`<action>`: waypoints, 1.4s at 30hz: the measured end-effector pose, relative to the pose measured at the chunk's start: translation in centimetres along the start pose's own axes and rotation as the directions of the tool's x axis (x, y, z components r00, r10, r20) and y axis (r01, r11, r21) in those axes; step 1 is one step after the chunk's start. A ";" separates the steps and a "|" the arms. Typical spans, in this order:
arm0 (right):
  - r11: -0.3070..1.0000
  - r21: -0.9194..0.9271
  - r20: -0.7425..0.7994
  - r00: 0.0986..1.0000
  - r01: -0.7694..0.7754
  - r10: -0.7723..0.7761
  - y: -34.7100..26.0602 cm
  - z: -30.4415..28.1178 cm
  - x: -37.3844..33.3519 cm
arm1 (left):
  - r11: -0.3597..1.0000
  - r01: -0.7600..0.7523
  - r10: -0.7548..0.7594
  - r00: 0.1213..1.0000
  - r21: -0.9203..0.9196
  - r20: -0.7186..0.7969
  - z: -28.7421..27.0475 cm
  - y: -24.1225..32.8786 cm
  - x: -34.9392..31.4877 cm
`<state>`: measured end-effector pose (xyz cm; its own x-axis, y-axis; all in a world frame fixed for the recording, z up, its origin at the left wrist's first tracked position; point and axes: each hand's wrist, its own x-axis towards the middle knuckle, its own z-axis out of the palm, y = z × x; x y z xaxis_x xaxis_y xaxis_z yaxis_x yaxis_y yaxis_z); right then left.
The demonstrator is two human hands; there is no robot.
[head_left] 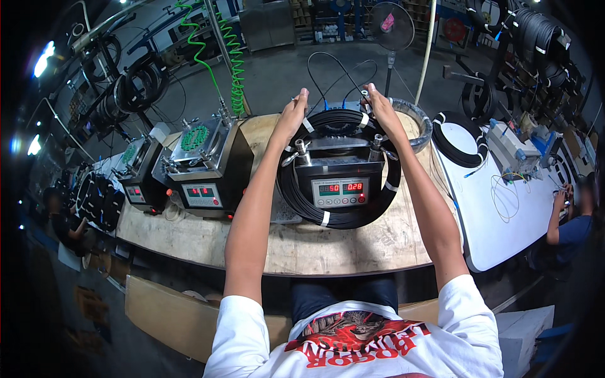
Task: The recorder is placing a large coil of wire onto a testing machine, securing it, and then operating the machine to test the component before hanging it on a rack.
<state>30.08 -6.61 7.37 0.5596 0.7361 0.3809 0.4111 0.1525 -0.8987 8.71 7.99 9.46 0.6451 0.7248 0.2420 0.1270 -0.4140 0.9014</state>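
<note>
Wooden bench (164,234) in a wkshop, 2 similar machines (217,165) off to L. Black cable coil (353,220) rings the red-lit panel (340,191) of the center machine (340,169). L hand (292,118) at its far L corner, R hand (382,111) far R by a metal knob (365,94); can't tell if either's gripping.

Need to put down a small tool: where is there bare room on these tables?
Free: the wooden table in front of the middle machine; the near end of the white table, beside the wooden one. Crowded: the right-hand machine, ringed by a black cable coil; the white table's far end, with another coil.
</note>
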 end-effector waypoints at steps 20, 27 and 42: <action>1.000 0.014 0.041 0.999 0.005 -0.006 1.0 0.1 1.1 | 0.999 -0.012 0.012 1.000 0.052 -0.002 0.0 -0.6 0.5; 0.992 -0.017 -0.087 0.988 0.124 -0.125 1.0 0.3 0.6 | 1.000 -0.029 0.029 1.000 -0.004 0.000 0.5 -0.5 0.4; 0.999 0.024 0.012 0.999 0.043 -0.043 -0.2 0.0 0.0 | 0.995 -0.093 0.094 0.996 -0.044 0.003 0.5 -1.1 0.6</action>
<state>30.01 -6.57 7.53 0.5328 0.7366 0.4165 0.4173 0.1995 -0.8866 9.34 8.63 8.39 0.6560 0.6814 0.3245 0.0332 -0.4556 0.8896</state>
